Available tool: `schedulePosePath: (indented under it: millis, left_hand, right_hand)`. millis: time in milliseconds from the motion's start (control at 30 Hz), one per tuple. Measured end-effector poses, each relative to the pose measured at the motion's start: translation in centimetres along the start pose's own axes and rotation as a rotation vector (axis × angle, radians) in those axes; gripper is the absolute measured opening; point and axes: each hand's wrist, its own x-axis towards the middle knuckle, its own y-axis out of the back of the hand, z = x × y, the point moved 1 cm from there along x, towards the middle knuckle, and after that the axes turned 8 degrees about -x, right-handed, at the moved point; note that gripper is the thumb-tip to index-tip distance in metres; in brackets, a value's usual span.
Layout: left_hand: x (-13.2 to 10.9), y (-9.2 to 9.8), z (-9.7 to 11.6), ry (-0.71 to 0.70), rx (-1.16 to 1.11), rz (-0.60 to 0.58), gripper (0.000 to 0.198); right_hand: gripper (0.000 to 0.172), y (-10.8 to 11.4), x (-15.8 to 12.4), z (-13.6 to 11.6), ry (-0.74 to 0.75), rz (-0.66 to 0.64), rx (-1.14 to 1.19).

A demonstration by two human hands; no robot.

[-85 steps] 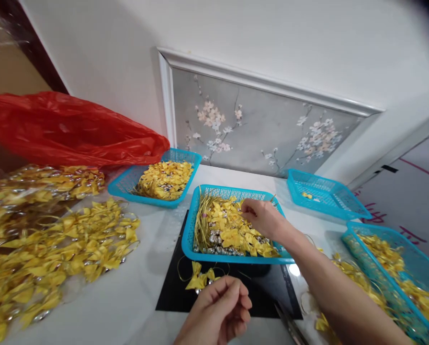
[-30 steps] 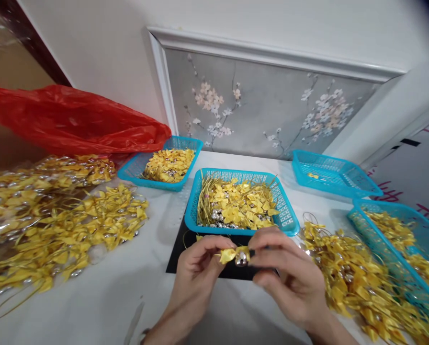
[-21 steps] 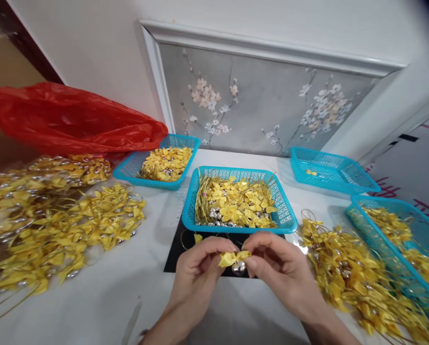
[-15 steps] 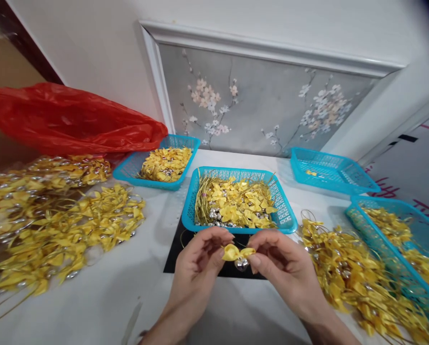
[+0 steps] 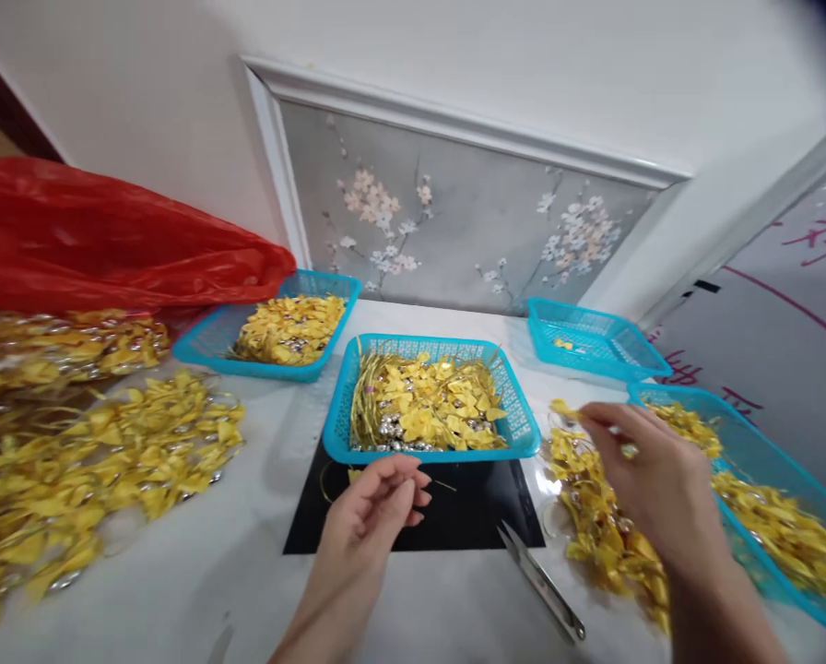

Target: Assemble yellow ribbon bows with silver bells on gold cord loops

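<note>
My left hand (image 5: pixel 375 516) is over the black mat (image 5: pixel 468 521) with its fingers curled and the thumb against them; nothing shows in it. To the right, my right hand (image 5: pixel 662 484) pinches a yellow ribbon bow (image 5: pixel 566 409) above a pile of yellow bows with silver bells and gold cords (image 5: pixel 593 516). Part of that pile is hidden behind the hand. In front of the left hand stands a blue basket (image 5: pixel 432 454) filled with bows, bells and gold cords. A pair of thread snips (image 5: pixel 543 586) lies at the mat's front right edge.
A large heap of yellow bows (image 5: pixel 129 461) covers the table's left side, below a red plastic bag (image 5: pixel 123 240). Other blue baskets stand at the back left (image 5: pixel 316 371), back right (image 5: pixel 593 369) and far right (image 5: pixel 786 590). A framed floral panel (image 5: pixel 454 203) is behind.
My hands have moved apart. The right one has carried the yellow bow to the right-hand pile, while the left has let go of it. The snips now show, and the view has shifted right.
</note>
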Motion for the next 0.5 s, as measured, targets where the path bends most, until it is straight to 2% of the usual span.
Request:
schedulePosePath:
  millis: [67,133,167,333,433,500]
  left_hand:
    - [-0.3,-0.1,0.0,0.044,-0.018,-0.023,0.015]
    - [-0.5,-0.1,0.1,0.078,-0.023,-0.05,0.015]
    - [-0.6,-0.1,0.1,0.09,-0.022,-0.068,0.016]
    - [-0.9,-0.2,-0.1,0.144,-0.031,-0.114,0.019]
    - [-0.9,-0.3,-0.3,0.164,-0.048,-0.125,0.02]
    - [-0.8,-0.3,-0.4,0.171,-0.055,-0.126,0.019]
  right_hand:
    - [0.019,0.3,-0.3,2.8,-0.007,-0.053,-0.337]
    - [0.024,-0.1,-0.6,5.0,-0.006,-0.235,-0.595]
    - [0.025,-0.4,-0.7,5.7,0.006,-0.296,-0.642]
    - [0.027,-2.7,-0.7,6.4,0.062,-0.516,-0.704]
    - [0.024,-3.6,-0.3,6.1,0.063,-0.577,-0.679]
    - [0.023,-3.5,0.2,5.9,0.044,-0.564,-0.67]
